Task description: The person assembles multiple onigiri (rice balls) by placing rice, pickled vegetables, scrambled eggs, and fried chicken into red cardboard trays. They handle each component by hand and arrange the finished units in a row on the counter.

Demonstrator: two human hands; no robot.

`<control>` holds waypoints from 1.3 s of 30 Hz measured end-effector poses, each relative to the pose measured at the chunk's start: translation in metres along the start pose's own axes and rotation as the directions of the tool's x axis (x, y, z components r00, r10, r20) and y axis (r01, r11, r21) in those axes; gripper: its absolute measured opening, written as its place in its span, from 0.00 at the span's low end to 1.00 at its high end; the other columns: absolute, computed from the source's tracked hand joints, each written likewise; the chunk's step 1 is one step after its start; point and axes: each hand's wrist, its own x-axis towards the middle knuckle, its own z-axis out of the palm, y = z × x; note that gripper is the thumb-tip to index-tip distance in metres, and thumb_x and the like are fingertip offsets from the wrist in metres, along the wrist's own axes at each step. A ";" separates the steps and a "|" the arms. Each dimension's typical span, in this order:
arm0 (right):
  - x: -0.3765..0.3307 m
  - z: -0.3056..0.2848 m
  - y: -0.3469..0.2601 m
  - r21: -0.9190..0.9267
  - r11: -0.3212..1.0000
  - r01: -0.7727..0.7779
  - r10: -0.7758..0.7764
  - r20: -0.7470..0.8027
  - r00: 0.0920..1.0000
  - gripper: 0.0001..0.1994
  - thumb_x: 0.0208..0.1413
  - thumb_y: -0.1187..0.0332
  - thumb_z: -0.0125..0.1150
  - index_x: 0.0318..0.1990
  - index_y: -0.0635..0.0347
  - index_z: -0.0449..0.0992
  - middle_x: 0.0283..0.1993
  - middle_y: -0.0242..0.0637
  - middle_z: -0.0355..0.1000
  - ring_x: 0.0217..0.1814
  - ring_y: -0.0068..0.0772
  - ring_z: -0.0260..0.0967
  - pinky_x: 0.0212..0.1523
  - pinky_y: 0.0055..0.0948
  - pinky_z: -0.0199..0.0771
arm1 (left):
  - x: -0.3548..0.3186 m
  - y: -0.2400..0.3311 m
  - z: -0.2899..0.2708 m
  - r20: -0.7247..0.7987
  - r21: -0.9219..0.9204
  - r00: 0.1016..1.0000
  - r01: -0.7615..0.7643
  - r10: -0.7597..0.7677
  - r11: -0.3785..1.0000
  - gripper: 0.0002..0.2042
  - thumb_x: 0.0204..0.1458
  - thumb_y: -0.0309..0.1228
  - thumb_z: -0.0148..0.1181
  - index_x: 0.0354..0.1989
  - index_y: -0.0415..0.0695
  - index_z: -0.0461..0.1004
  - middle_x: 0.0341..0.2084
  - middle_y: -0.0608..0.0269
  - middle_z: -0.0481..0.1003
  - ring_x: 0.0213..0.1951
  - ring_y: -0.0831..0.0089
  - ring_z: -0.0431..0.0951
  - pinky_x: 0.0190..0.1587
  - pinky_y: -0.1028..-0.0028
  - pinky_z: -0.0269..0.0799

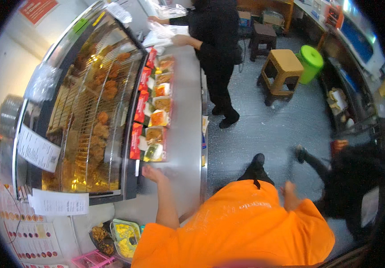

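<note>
My left hand [153, 173] reaches over the steel counter [181, 134], close to the near end of a row of food boxes. It is small and blurred, so how its fingers lie cannot be made out. The nearest open food box [155, 152] has red sides, with brown food and a white-and-green item showing. More such boxes stand behind it, and their red lids [135, 140] lean toward the glass cabinet. My right hand [289, 193] hangs low by my right side, above the floor. Motion smears its fingers, and nothing in it can be seen.
A lit glass warming cabinet [94, 111] with fried pieces on racks stands left. At the counter's far end, a person in black [217, 49] handles white plastic bags. Another dark-clothed person [353, 183] is close on my right. Stools [284, 64] and a green bin [311, 62] stand beyond.
</note>
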 end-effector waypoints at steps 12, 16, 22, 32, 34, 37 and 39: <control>0.202 -0.046 -0.154 -0.065 0.990 -0.124 0.135 0.215 0.967 0.22 0.55 0.65 0.55 0.58 0.55 0.65 0.38 0.45 0.72 0.29 0.43 0.73 0.26 0.43 0.73 | -0.325 -0.119 0.313 0.876 -0.020 0.298 -0.763 0.378 0.646 0.12 0.47 0.34 0.69 0.23 0.41 0.72 0.30 0.55 0.74 0.38 0.55 0.74 0.46 0.59 0.69; 0.222 0.024 -0.316 -0.077 0.996 0.046 -0.015 0.365 0.931 0.27 0.54 0.66 0.57 0.62 0.50 0.59 0.45 0.42 0.71 0.32 0.42 0.74 0.28 0.42 0.73 | -0.319 -0.183 0.329 0.877 0.467 0.473 -0.798 -0.085 0.381 0.17 0.53 0.44 0.62 0.27 0.40 0.77 0.30 0.47 0.77 0.36 0.47 0.77 0.41 0.54 0.71; 0.108 0.218 -0.551 -0.099 0.895 0.434 -0.260 0.675 0.690 0.34 0.55 0.69 0.60 0.68 0.46 0.51 0.52 0.43 0.70 0.33 0.39 0.75 0.28 0.36 0.74 | -0.243 -0.216 0.197 0.397 0.887 0.816 -0.459 -0.419 -0.055 0.20 0.59 0.44 0.50 0.48 0.42 0.78 0.45 0.44 0.77 0.49 0.51 0.77 0.49 0.53 0.72; 0.208 0.383 -0.792 -0.335 -0.097 0.937 -0.800 0.586 0.127 0.34 0.53 0.67 0.63 0.67 0.58 0.57 0.48 0.54 0.75 0.51 0.54 0.71 0.54 0.45 0.68 | -0.279 -0.249 0.313 0.180 0.982 0.681 -0.078 -0.710 0.174 0.16 0.57 0.41 0.52 0.41 0.42 0.79 0.38 0.47 0.79 0.42 0.53 0.79 0.43 0.55 0.74; 0.255 0.391 -0.794 -0.513 -0.114 0.851 -0.770 0.587 0.250 0.38 0.54 0.58 0.63 0.69 0.64 0.54 0.60 0.59 0.65 0.65 0.58 0.60 0.67 0.45 0.56 | -0.291 -0.260 0.365 0.246 0.952 0.664 -0.027 -0.706 0.306 0.16 0.57 0.41 0.52 0.40 0.42 0.79 0.36 0.47 0.79 0.40 0.54 0.79 0.41 0.55 0.75; 0.301 0.397 -0.788 -0.469 -0.422 0.776 -0.284 0.881 0.378 0.39 0.56 0.53 0.57 0.69 0.70 0.54 0.72 0.59 0.52 0.73 0.59 0.49 0.73 0.45 0.46 | -0.297 -0.266 0.420 0.250 0.882 0.666 0.142 -0.703 0.449 0.15 0.56 0.40 0.52 0.38 0.42 0.80 0.34 0.48 0.79 0.38 0.55 0.80 0.39 0.56 0.75; 0.310 0.406 -0.771 -0.533 0.416 0.737 -0.412 0.612 0.675 0.31 0.59 0.52 0.52 0.65 0.62 0.63 0.69 0.54 0.56 0.70 0.60 0.51 0.71 0.49 0.44 | -0.297 -0.265 0.440 0.192 0.828 0.662 0.288 -0.725 0.482 0.14 0.56 0.39 0.53 0.37 0.42 0.80 0.32 0.48 0.79 0.37 0.55 0.80 0.38 0.56 0.76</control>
